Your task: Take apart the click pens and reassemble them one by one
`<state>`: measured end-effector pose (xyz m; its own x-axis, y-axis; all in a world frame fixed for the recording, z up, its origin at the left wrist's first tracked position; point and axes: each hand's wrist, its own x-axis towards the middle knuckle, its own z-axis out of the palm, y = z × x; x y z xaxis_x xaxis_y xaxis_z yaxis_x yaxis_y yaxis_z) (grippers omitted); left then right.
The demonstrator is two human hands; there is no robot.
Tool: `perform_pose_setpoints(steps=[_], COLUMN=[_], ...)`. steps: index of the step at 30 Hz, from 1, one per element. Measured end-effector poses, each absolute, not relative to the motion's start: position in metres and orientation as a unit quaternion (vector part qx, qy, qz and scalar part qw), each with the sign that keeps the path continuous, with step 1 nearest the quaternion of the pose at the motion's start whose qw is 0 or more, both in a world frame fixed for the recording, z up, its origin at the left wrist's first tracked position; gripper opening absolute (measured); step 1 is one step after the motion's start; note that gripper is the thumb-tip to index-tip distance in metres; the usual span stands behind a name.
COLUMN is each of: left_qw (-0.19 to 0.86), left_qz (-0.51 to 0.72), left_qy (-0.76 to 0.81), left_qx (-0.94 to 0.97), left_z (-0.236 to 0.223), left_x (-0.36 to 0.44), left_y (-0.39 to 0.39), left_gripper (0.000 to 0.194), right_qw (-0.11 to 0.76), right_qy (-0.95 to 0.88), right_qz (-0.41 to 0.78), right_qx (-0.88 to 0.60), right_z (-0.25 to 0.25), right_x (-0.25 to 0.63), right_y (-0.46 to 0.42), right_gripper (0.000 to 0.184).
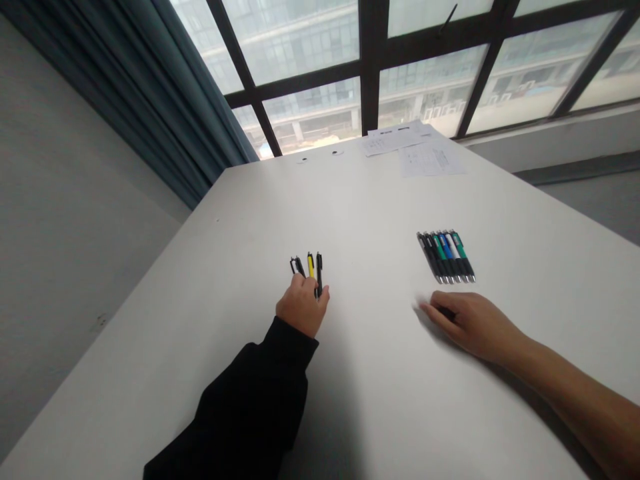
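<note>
My left hand [301, 305], in a black sleeve, is over a small group of pens on the white table [373, 373]. Its fingers are curled round their lower parts, which are mostly hidden. Beyond the knuckles show a white-and-black pen [293, 266], a black pen [300, 266], a yellow pen [311, 265] and another black pen [319, 270] beside my thumb. My right hand [465, 320] rests on the table with fingers curled in and the thumb pointing left, slightly blurred at the tip; I see nothing in it. Just beyond it lies a neat row of pens [447, 259], black, green, blue and white, side by side.
Sheets of paper [400, 141] lie at the table's far end. Two small pale items with dark spots [336, 153] are near the far edge. A blue curtain [165, 87] hangs at the left, and a dark-framed window [370, 67] stands behind the table.
</note>
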<state>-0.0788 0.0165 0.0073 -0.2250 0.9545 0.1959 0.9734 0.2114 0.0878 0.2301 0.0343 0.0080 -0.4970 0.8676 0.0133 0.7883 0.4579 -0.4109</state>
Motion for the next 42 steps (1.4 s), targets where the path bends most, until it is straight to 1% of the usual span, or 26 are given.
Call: perform_pose_setpoints(steps=[3,7,10,11,13,14,17,19,21,24,27,30,33,38,42], left_qw=[0.061,0.058,0.044,0.039,0.002,-0.019,-0.132,-0.211,-0.294,-0.435,-0.523,-0.546,-0.543,-0.54,-0.534], left_qz=[-0.104,-0.149,-0.232,-0.264,-0.318,-0.344,-0.39,-0.398,-0.409,-0.458,-0.492,-0.493,-0.496,-0.502,-0.496], left_qy=[-0.764,-0.709,-0.636,-0.61,-0.558,-0.543,-0.495,-0.494,-0.518,-0.53,-0.507,-0.501,-0.509,-0.509,-0.512], left_qx=[-0.634,-0.687,-0.734,-0.746,-0.767,-0.766,-0.765,-0.744,-0.692,-0.566,-0.477,-0.456,-0.447,-0.444,-0.454], left_z=[0.004,-0.003,-0.008,-0.009,-0.009,-0.008,-0.005,-0.004,-0.004,-0.006,-0.006,-0.003,-0.001,-0.005,-0.007], left_x=[-0.082,-0.085,-0.074,-0.068,-0.053,-0.047,-0.035,-0.034,-0.038,-0.043,-0.045,-0.045,-0.044,-0.044,-0.045], left_y=[0.019,0.023,0.019,0.016,0.008,0.004,-0.002,-0.001,0.002,0.007,0.009,0.009,0.01,0.012,0.013], left_gripper=[0.024,0.016,0.011,0.01,0.009,0.008,0.01,0.01,0.008,0.015,0.021,0.024,0.027,0.035,0.039], right_qw=[0.112,0.118,0.175,0.202,0.251,0.266,0.291,0.307,0.326,0.356,0.375,0.392,0.404,0.396,0.378], right_qy=[-0.848,-0.844,-0.819,-0.807,-0.785,-0.778,-0.76,-0.739,-0.711,-0.667,-0.625,-0.588,-0.562,-0.551,-0.563], right_qz=[0.184,0.197,0.251,0.274,0.313,0.326,0.358,0.379,0.403,0.436,0.471,0.508,0.53,0.532,0.522], right_qx=[-0.485,-0.484,-0.485,-0.483,-0.473,-0.466,-0.458,-0.465,-0.474,-0.489,-0.496,-0.493,-0.49,-0.506,-0.517], right_z=[0.009,0.01,0.011,0.011,0.011,0.011,0.011,0.011,0.009,0.006,0.004,0.003,0.001,-0.003,-0.006], right_x=[0.23,0.23,0.229,0.229,0.229,0.229,0.23,0.231,0.231,0.231,0.23,0.229,0.227,0.226,0.228], right_y=[0.034,0.034,0.033,0.033,0.031,0.031,0.029,0.028,0.028,0.03,0.033,0.035,0.036,0.038,0.038], right_gripper=[0.042,0.041,0.03,0.03,0.042,0.042,0.03,0.026,0.024,0.025,0.028,0.032,0.035,0.037,0.034])
